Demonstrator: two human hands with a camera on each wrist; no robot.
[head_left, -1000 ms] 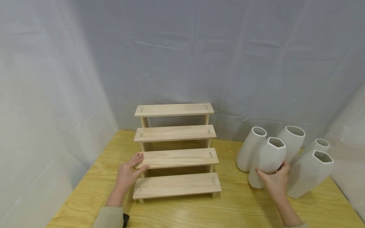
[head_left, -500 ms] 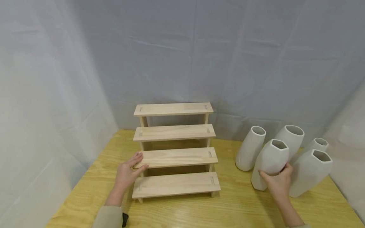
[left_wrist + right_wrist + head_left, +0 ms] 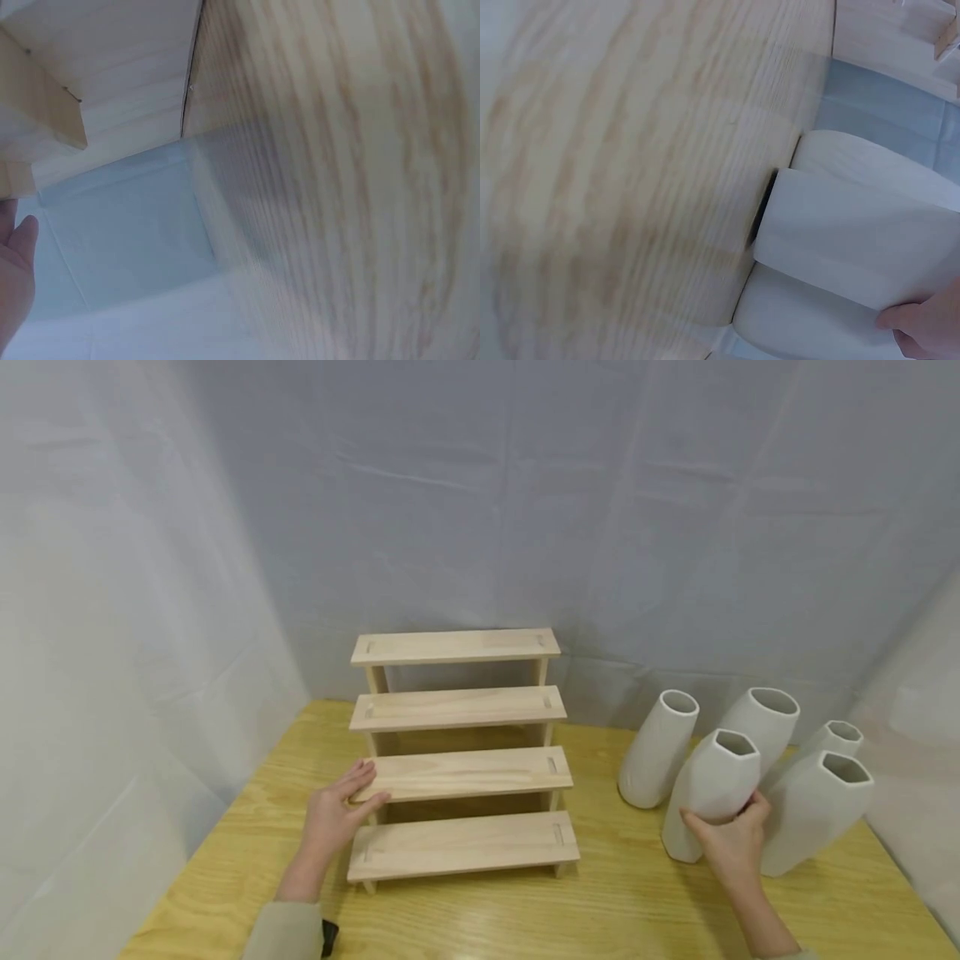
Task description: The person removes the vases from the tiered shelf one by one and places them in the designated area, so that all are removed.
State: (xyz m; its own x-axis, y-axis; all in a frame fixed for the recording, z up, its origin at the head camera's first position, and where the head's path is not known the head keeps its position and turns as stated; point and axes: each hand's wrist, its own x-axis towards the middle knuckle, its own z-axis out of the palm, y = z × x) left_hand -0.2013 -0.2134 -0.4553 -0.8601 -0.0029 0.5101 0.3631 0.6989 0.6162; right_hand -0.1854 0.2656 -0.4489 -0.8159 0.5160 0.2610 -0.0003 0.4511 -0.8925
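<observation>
white ceramic faceted vase [image 3: 712, 785] stands among others on the bench [image 3: 600, 910], gripped by the right hand [image 3: 731, 843]; left hand [image 3: 333, 814] rests flat, steadying the wooden stepped shelf [image 3: 461, 772]. next, likely a clean upward lift.

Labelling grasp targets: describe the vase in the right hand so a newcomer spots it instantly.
Right of the wooden stepped shelf stand five white vases on the table. The held vase is the front-left one, faceted with an angular mouth, and the only one with the right hand wrapped round it.
</observation>
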